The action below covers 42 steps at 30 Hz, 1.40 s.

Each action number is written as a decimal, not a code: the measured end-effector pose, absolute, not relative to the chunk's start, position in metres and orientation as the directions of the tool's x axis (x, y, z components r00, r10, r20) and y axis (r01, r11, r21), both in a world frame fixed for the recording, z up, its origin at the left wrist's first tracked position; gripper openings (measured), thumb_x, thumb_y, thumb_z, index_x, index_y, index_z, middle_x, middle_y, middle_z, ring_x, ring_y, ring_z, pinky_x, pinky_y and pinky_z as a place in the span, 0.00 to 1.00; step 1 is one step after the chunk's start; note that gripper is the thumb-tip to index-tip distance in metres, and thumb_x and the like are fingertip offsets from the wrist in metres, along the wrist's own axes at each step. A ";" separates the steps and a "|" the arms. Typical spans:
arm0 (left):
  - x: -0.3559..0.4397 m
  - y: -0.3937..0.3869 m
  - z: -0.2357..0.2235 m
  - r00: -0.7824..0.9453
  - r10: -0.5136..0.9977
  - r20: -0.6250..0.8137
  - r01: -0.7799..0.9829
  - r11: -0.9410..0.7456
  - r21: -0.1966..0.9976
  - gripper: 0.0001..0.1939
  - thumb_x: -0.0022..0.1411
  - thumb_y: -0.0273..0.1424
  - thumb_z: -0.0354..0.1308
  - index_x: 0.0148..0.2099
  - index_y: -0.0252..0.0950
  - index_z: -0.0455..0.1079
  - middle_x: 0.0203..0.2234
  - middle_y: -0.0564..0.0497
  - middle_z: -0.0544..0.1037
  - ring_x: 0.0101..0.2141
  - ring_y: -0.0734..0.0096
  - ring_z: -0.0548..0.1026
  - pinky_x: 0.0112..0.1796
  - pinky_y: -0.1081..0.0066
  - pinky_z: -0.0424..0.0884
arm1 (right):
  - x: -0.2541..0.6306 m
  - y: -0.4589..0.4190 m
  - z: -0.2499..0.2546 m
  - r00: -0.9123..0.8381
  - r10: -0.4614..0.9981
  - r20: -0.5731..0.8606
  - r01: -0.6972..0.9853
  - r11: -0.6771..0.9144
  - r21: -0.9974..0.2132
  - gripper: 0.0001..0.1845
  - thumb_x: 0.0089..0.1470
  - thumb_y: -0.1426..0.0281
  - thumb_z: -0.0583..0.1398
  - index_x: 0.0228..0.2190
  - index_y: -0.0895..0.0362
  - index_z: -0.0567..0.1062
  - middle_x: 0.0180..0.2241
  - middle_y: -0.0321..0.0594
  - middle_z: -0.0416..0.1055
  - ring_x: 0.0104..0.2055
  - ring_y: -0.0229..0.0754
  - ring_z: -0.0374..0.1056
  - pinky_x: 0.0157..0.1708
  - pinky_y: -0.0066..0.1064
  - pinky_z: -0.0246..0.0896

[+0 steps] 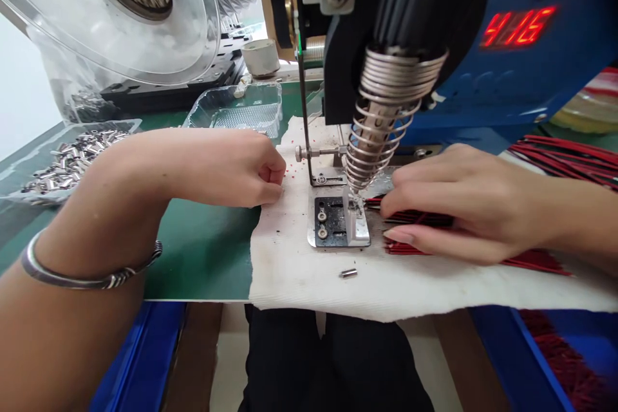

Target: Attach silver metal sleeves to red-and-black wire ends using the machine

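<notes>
My left hand (pixel 236 167) is closed with its fingers curled, above the left edge of a white cloth (pixel 282 257). Whatever it may hold is hidden. My right hand (pixel 458 206) grips thin red and black wires (pixel 400 248), whose ends point left. One wire end reaches up to the small metal bracket (pixel 356 222) on a black base plate (pixel 331 228). Directly over that bracket is the tip of a soldering iron (pixel 379 122) wrapped in a coiled spring. A small metal sleeve (pixel 347 273) lies on the cloth in front.
A blue machine (pixel 512 84) with a red lit display stands behind. At left, a clear tray (pixel 67 161) holds many metal sleeves. Another clear plastic tray (pixel 246 109) sits farther back, near a large transparent reel (pixel 193 26). More red wires (pixel 570 158) lie at right.
</notes>
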<state>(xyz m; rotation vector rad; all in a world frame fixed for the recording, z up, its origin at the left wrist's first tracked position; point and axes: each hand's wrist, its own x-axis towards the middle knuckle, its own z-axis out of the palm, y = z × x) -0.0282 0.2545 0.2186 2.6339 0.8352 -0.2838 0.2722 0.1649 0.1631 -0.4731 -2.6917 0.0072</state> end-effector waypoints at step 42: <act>0.000 0.227 0.219 0.910 0.364 -0.198 0.406 -0.685 0.605 0.08 0.68 0.29 0.57 0.34 0.38 0.72 0.25 0.54 0.81 0.28 0.68 0.78 0.31 0.69 0.73 | 0.270 0.162 0.160 -0.775 0.333 0.537 0.403 0.915 0.014 0.06 0.76 0.71 0.55 0.50 0.55 0.72 0.27 0.30 0.68 0.24 0.35 0.61 0.26 0.32 0.53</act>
